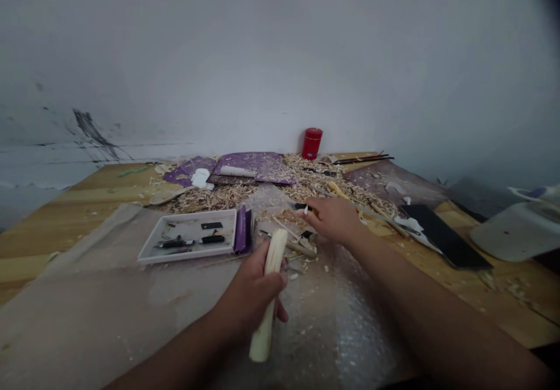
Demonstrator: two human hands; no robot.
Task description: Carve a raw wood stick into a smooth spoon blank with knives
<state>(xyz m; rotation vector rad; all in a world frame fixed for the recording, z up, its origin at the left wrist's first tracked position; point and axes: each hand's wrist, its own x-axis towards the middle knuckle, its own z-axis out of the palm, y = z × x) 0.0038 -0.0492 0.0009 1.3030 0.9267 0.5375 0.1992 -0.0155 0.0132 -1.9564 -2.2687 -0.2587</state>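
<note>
My left hand [258, 285] is wrapped around a pale wooden stick [263, 334], its thumb across the front. The stick tilts, top end away from me, over the plastic-covered table. Farther forward and to the right, my right hand [328, 218] is closed above the wood shavings. From its fingertips pokes a black-and-yellow tool [301, 206], mostly hidden by the fingers, so its kind does not show. Just below this hand lie several small sticks and tools [301, 249] in a loose cluster.
A white tray [144, 254] with a black pen-like tool [190, 241] stands left, a purple case [244, 229] at its edge. Wood shavings [210, 198] heap across the back. A red canister [312, 143] stands by the wall. At right are a black slab [446, 237] and a white cap [503, 235].
</note>
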